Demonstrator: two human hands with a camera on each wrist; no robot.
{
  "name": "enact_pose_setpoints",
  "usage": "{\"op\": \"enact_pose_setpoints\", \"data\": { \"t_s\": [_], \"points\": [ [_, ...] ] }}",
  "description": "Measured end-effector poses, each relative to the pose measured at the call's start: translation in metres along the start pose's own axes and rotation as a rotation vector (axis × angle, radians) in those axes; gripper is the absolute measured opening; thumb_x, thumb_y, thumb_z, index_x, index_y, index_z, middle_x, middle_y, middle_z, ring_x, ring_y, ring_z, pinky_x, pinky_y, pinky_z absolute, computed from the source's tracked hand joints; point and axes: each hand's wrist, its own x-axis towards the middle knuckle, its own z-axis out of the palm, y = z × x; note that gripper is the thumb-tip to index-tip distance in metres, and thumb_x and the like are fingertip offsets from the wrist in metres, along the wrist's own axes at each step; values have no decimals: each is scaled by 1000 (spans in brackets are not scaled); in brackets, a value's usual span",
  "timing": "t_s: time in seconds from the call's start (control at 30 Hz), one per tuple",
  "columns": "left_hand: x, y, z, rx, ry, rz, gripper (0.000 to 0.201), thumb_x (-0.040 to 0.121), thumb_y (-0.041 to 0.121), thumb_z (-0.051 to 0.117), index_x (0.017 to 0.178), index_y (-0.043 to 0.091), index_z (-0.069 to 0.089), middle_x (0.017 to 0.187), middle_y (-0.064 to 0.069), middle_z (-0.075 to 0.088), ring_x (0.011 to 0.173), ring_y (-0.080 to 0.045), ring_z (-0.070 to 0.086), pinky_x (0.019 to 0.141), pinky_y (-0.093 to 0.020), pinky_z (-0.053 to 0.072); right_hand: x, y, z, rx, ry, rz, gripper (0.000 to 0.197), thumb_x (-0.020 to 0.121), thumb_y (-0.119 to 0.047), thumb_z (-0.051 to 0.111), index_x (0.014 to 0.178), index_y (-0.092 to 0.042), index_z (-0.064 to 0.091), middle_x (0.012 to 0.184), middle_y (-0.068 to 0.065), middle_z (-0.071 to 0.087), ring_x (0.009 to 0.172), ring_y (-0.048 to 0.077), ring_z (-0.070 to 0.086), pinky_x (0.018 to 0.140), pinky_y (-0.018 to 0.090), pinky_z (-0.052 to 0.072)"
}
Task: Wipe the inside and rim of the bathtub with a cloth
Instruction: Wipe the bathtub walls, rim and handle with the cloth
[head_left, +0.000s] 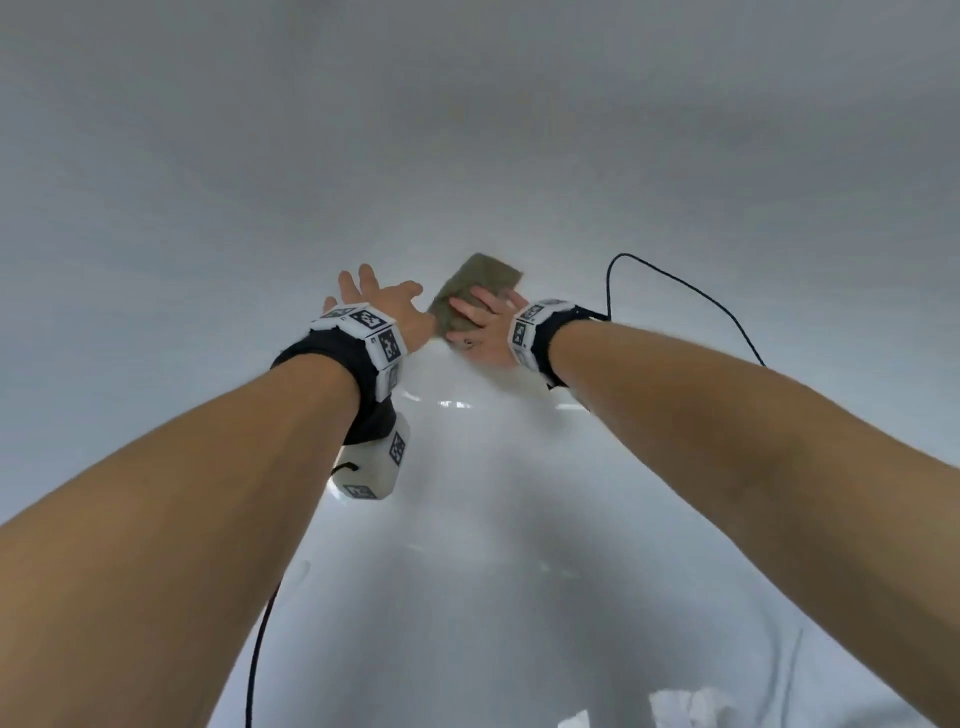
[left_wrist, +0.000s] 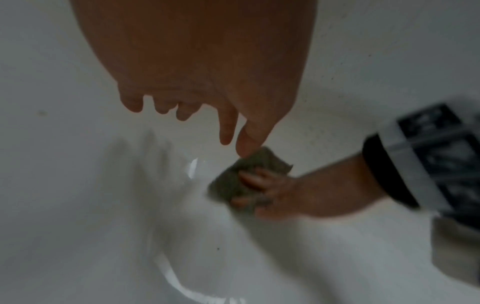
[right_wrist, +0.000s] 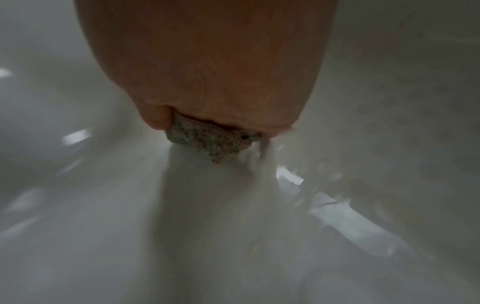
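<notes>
Seemingly coarse cloth (head_left: 470, 299), glossy white bathtub (head_left: 493, 493)

Both forearms bare, no sleeves. left hand (head_left: 382, 304) and right hand (head_left: 483, 325) each wear a black fabric wrist band (head_left: 337, 358) topped with a ring of white square tiles (head_left: 374, 327) printed with black-and-white fiducial markers. Left wrist also carries a white boxy camera module (head_left: 371, 470) slung underneath, marker patches on its faces. Thin black cable (head_left: 260, 649) runs down from the left unit; a second black cable (head_left: 691, 291) loops off the right band. Dark mark on one right-hand finger, too small to identify
</notes>
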Motion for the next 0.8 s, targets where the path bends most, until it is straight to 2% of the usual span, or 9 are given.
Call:
{"op": "enact_pose_setpoints", "data": {
  "t_s": [0.07,0.17,0.3,0.4,0.5,0.57,0.67,0.73,0.8],
  "points": [
    [5,2,0,-47,65,-2,54,88,46,42,142,44,38,156,-8,16,143,-33,11,114,-52,18,2,29,-26,-37,58,91,58,98,-49,11,155,-37,7,164,5,-9,149,38,-6,118,60,1],
    [16,7,9,-91,101,5,50,85,45,43,135,43,46,145,-7,29,134,-31,27,109,-50,30,-2,76,-55,135,145,251,48,104,-45,16,152,-44,13,164,1,-12,149,37,-11,117,58,-2],
    [15,21,8,-115,65,24,50,88,45,42,138,44,41,149,-7,25,137,-31,23,110,-49,28,-10,108,-40,212,190,341,48,104,-45,20,152,-45,15,164,0,-11,149,36,-11,119,57,2],
    [9,29,3,-130,21,32,53,90,45,39,143,45,35,155,-6,17,142,-30,15,113,-50,24,-24,102,-6,225,222,275,52,102,-47,27,152,-42,17,164,3,-9,149,36,-10,120,56,6],
    [6,35,1,-128,21,42,53,90,44,40,143,44,36,151,-6,21,140,-30,18,112,-49,26,-39,82,35,237,169,152,69,88,-58,9,152,-38,26,164,6,-3,150,37,-8,119,57,6],
    [7,39,0,-126,24,45,53,90,43,41,142,43,36,150,-6,22,139,-30,19,112,-49,26,-50,67,64,74,84,88,74,82,-61,0,150,-45,25,164,5,-4,149,38,-7,120,57,6],
    [6,47,-1,-116,13,52,53,90,44,41,143,44,35,155,-6,17,142,-29,14,113,-50,23,-73,57,105,-78,-65,-30,52,98,-55,10,150,-51,11,163,-1,-14,149,32,-15,120,54,-1],
    [6,54,1,-108,13,65,53,90,45,41,143,45,34,156,-6,15,143,-29,13,113,-50,22,-85,64,117,-125,-105,-66,49,101,-53,15,150,-53,9,163,-7,-15,150,25,-16,120,51,-5],
    [7,61,3,-105,16,81,54,90,45,40,143,46,34,156,-6,16,143,-29,13,113,-51,22,-86,82,113,-184,-73,-75,49,100,-55,16,149,-54,9,163,-10,-12,150,23,-12,120,52,-4]
  ]
}}
